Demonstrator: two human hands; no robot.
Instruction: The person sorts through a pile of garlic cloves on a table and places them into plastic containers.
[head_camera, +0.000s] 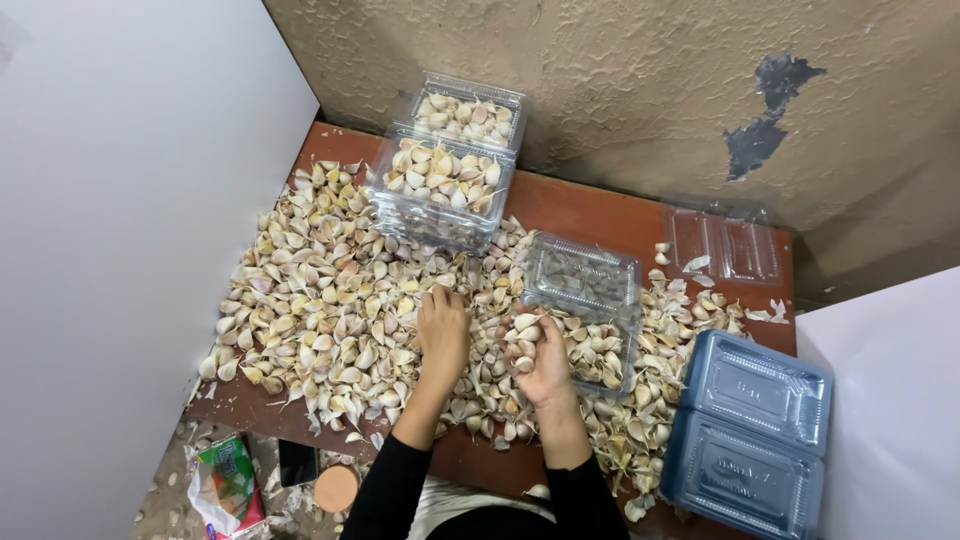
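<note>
The right hand is cupped palm-up around a small clutch of garlic cloves, fingers curled to keep them from spilling, and it sits just at the near-left corner of an open clear plastic box that looks partly filled, its hinged lid standing up behind it. The left hand lies palm-down with fingers loosely spread on the big heap of loose cloves, touching them rather than pinching any one that I can make out. That heap covers most of the reddish wooden table, thickest on the left. At the far edge two filled boxes sit one behind the other against the rough wall, both heaped with cloves and with no lids over them. To the right, a stack of empty clear boxes waits near the table's corner, and another empty tray lies at the back. So judging by this, a couple of boxes are done, one is under way, and a great many cloves remain. Papery skins litter the floor below.
</note>
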